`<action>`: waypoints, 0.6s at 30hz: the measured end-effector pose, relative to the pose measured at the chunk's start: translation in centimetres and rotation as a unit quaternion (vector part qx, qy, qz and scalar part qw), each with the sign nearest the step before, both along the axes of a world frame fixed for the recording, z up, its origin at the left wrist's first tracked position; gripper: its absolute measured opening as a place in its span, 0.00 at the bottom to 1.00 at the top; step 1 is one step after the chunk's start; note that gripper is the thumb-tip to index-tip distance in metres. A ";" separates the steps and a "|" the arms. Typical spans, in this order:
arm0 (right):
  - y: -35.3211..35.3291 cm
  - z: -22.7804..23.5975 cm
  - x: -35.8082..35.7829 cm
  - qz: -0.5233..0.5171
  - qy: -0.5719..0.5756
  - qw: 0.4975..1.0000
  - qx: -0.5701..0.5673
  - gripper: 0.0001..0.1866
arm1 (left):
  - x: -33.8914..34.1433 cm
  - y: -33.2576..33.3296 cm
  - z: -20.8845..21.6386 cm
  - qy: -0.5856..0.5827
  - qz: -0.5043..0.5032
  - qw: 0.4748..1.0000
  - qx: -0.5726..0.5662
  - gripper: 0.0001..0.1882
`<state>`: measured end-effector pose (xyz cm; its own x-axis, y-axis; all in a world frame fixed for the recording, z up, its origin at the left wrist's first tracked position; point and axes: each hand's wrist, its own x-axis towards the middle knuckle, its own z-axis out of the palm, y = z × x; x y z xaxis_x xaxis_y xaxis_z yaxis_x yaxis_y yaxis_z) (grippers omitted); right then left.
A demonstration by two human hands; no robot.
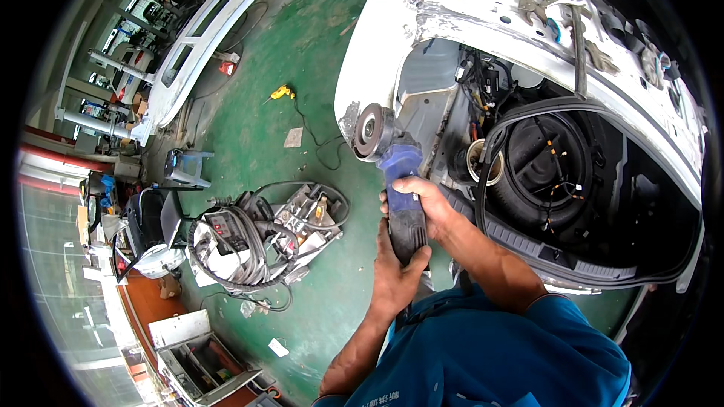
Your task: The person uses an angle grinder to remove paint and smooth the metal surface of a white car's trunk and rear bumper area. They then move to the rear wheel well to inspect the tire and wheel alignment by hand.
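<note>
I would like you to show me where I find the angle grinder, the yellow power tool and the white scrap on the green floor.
Angle grinder point(400, 166): head view, on its blue body.
Yellow power tool point(282, 92): head view, on its housing.
White scrap point(278, 347): head view, on its middle.

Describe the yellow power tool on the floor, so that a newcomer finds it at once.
Find the green floor left of the white car body. The power tool lies just beyond a pale flat scrap; its bright yellow colour sets it apart.
</note>
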<state>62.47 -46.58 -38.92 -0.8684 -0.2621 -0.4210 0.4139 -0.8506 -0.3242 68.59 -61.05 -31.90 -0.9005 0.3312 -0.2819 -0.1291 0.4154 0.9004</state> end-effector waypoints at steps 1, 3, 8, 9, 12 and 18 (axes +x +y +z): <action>0.1 -0.1 -0.1 -0.001 0.001 1.000 -0.002 0.21 | -0.1 -0.1 -0.5 0.005 -0.002 1.000 0.004 0.44; 0.1 0.0 -0.2 0.000 0.003 1.000 -0.007 0.20 | -0.1 -0.1 -0.8 0.005 0.001 1.000 0.012 0.43; 0.0 0.2 -0.1 0.001 0.006 1.000 -0.010 0.19 | 0.0 -0.6 -1.8 0.003 0.006 1.000 0.006 0.43; -0.1 0.2 -0.1 0.000 0.008 1.000 -0.008 0.19 | 0.2 -0.7 -1.8 0.025 0.006 1.000 0.008 0.43; -0.3 0.0 0.1 -0.005 0.009 1.000 -0.004 0.19 | 0.4 -0.6 -1.6 0.053 0.010 0.998 0.020 0.43; -0.9 -0.7 0.6 0.001 0.005 1.000 -0.009 0.20 | 1.2 -1.5 -2.4 0.021 0.019 0.998 0.047 0.46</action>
<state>63.09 -47.53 -39.57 -0.8716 -0.2714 -0.4082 0.4130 -0.8552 -0.3133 69.80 -62.50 -34.30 -0.9229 0.3207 -0.2130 -0.1044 0.3240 0.9403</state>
